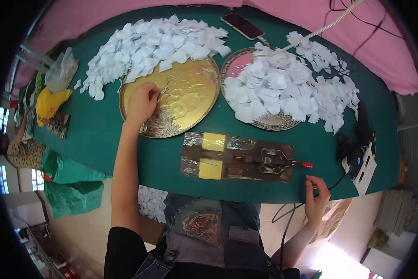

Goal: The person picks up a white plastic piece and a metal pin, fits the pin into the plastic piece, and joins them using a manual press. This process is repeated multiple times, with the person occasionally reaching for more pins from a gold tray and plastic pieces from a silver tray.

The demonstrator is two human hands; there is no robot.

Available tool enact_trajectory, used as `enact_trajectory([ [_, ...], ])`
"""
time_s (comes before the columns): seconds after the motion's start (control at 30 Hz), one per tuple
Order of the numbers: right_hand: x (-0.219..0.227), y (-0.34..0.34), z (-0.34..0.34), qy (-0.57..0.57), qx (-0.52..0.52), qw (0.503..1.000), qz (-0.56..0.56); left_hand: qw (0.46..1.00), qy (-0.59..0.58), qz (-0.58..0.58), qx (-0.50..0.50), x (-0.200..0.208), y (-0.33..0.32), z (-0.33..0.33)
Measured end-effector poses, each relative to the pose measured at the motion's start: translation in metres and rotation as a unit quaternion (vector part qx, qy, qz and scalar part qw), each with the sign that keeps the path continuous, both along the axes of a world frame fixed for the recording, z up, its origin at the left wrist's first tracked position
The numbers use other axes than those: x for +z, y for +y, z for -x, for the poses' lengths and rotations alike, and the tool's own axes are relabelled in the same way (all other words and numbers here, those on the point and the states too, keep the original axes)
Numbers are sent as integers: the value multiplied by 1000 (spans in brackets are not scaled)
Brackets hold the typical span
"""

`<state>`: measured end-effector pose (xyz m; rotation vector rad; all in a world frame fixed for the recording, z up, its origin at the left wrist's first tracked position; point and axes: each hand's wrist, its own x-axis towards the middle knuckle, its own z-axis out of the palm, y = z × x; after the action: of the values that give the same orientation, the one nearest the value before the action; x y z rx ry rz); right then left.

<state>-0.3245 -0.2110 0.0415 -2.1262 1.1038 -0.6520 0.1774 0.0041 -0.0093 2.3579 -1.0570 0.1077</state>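
Note:
My left hand [143, 103] is over the left part of a round gold tray [197, 100], its fingers closed in a pinch. Whatever they hold is too small to make out. Thin silvery slivers [161, 124] lie along the tray's near edge, and a few more are by my fingertips. Near the table's front edge, my right hand [317, 197] has thumb and fingers drawn together; anything between them is hidden. Just beyond it is the red-tipped handle [306, 164] of a metal toggle clamp [274, 160]. That clamp sits on a brown board [239, 158] with two yellow pads [211, 169].
White fabric-like pieces are heaped behind the gold tray [153, 42] and on a patterned round tray [276, 123] to the right. A phone [242, 25] lies at the back. A black device [353, 160] with cables stands right. Plastic bags [62, 72] are at left.

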Motion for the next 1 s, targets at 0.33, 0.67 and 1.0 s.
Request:
enact_trajectory([
  [0.33, 11, -3, -36, -4, 64, 998, 17, 982, -145, 103, 62, 10, -31, -48],
  [0.67, 7, 0, -17, 19, 27, 999, -7, 993, -97, -37, 56, 9, -28, -85],
  [1.0, 24, -76, -76, 14, 57, 996, 68, 878, 360, 296, -110, 52, -17, 52],
])
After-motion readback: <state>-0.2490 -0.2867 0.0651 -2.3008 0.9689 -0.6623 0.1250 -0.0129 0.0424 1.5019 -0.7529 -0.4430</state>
